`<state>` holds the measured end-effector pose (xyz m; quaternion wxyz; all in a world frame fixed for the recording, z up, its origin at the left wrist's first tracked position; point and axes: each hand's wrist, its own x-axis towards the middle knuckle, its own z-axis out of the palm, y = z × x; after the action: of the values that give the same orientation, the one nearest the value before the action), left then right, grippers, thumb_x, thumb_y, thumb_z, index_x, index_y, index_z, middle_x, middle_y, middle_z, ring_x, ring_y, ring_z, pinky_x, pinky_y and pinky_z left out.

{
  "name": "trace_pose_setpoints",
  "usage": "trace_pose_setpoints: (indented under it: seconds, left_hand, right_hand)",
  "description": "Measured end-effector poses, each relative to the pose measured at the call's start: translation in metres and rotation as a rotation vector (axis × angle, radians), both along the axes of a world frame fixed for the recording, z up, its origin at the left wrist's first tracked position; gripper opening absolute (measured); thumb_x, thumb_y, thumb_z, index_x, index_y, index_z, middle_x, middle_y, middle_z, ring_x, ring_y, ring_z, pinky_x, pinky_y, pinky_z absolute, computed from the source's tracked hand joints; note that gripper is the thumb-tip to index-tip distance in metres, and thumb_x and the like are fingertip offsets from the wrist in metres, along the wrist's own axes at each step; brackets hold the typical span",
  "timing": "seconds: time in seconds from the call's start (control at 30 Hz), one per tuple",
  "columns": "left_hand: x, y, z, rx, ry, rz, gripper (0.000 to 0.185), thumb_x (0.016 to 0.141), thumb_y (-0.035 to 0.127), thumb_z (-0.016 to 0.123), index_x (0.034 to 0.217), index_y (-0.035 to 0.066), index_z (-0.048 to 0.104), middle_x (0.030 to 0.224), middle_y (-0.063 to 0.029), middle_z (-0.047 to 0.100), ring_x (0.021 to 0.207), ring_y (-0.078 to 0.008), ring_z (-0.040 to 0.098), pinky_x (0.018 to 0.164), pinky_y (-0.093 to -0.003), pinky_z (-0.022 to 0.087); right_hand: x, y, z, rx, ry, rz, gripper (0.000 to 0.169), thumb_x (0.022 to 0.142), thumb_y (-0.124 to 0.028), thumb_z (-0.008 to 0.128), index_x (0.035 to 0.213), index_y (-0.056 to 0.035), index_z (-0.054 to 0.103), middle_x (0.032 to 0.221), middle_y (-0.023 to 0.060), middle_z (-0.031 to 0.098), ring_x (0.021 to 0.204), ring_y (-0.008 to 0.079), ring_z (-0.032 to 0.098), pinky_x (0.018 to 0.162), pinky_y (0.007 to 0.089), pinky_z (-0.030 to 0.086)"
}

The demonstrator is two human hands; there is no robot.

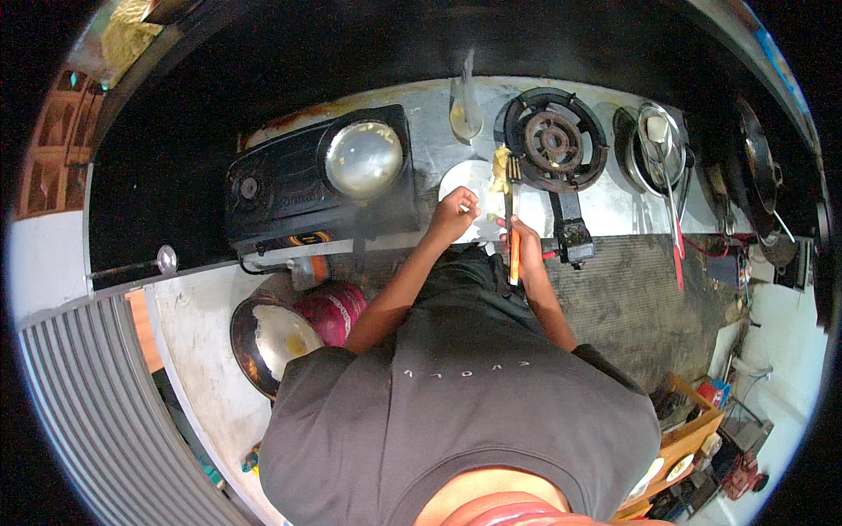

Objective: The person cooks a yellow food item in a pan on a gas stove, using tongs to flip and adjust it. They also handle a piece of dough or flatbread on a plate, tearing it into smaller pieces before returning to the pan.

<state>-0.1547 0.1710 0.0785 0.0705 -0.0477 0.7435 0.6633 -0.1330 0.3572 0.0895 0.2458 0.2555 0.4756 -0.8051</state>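
My left hand (454, 215) is over the left part of a white plate (454, 177), fingers curled; whether something small is pinched in them I cannot see. My right hand (524, 244) grips a slotted turner (514, 169) with an orange handle (514, 256), at the plate's right side. A dark, narrow length beside that handle may belong to a second utensil. Soft yellow food (501, 169) lies against the turner's head. Small green and yellow bits rest on the plate.
To the left, a metal pan (364, 160) with food scraps sits on a black gas stove (289, 191). A cast-iron burner (552, 139) stands right of the plate, beside metal bowls (648, 154) with long-handled utensils. A wok (283, 338) and a pink gas cylinder (332, 309) are at lower left.
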Motion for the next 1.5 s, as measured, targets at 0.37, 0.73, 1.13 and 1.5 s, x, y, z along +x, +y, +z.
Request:
trace_pose_setpoints:
  seconds: [0.37,0.73,1.13,1.5]
  left_hand:
    - [0.016,-0.106,0.039,-0.353,0.022,0.3,0.011,0.083,0.013,0.062,0.086,0.004,0.058,0.072,-0.0061,0.059,0.067,-0.0155,0.055,0.065,-0.0298,0.044]
    - [-0.023,-0.204,0.046,-0.567,0.166,0.229,0.008,0.082,0.009,0.061,0.089,0.005,0.059,0.074,-0.007,0.062,0.068,-0.0162,0.057,0.065,-0.0289,0.046]
    - [0.041,-0.221,0.069,-0.422,0.174,0.429,0.01,0.084,0.008,0.057,0.093,0.004,0.059,0.078,-0.0047,0.061,0.072,-0.0129,0.058,0.065,-0.026,0.046]
    - [0.176,-0.193,-0.024,-0.426,-0.098,0.533,0.015,0.082,0.016,0.058,0.088,0.003,0.06,0.083,-0.0125,0.063,0.079,-0.026,0.061,0.073,-0.0334,0.046]
  right_hand:
    - [-0.025,0.017,-0.005,0.083,0.034,0.159,0.037,0.087,-0.031,0.055,0.11,-0.0012,0.055,0.1,0.0067,0.064,0.066,0.0094,0.049,0.047,0.0227,0.041]
    - [-0.003,-0.001,0.005,0.067,0.007,0.045,0.031,0.089,-0.027,0.052,0.106,0.0,0.054,0.101,0.0089,0.063,0.062,0.0087,0.051,0.045,0.0215,0.04]
    - [0.039,-0.015,0.002,0.083,0.0,-0.049,0.034,0.088,-0.028,0.055,0.106,0.0003,0.057,0.097,0.0063,0.065,0.06,0.0075,0.05,0.045,0.0226,0.04]
    - [0.048,-0.031,0.005,0.112,0.012,0.011,0.033,0.087,-0.029,0.056,0.104,-0.0004,0.058,0.095,0.0055,0.065,0.062,0.0076,0.05,0.047,0.0215,0.04]
